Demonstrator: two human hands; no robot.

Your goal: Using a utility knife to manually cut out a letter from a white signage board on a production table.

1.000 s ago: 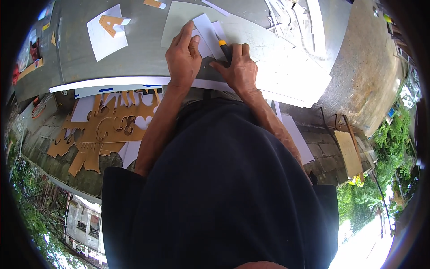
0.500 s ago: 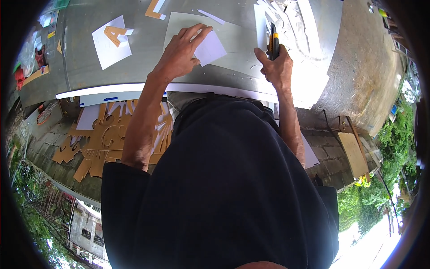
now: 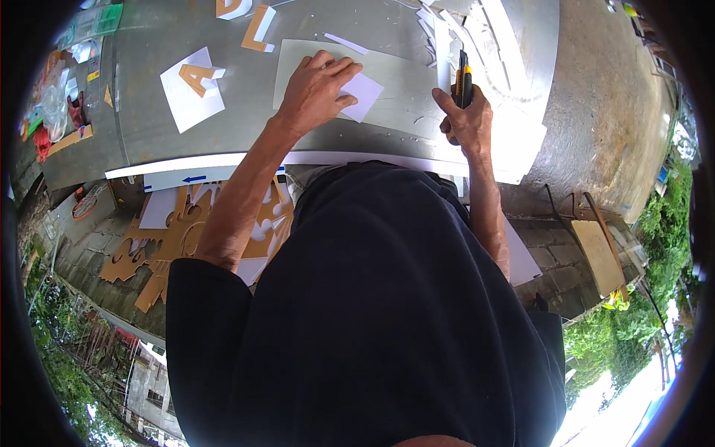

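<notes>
My left hand (image 3: 316, 93) rests on a small pale lavender sheet (image 3: 363, 97), its fingers bent and the thumb apart from the index finger. Beneath that sheet lies a larger grey-white board (image 3: 406, 78) on the metal table. In my right hand (image 3: 471, 123) is a black and yellow utility knife (image 3: 464, 83), pointing away from me and wrapped by the fingers. Whether its blade is out is too small to tell. Just beyond the knife lies a white strip (image 3: 443, 52).
Letter-shaped tan and white pieces (image 3: 258, 30) lie at the far side, one on a white sheet (image 3: 190, 108) to the left. White offcuts (image 3: 506, 52) are piled at the far right. A long white strip (image 3: 313, 157) follows the table's near edge. Brown cut-out sheets (image 3: 167, 231) lie below it.
The whole scene has shifted slightly down and to the right in the picture. Both hands keep nearly the same places relative to the sheet and the strips.
</notes>
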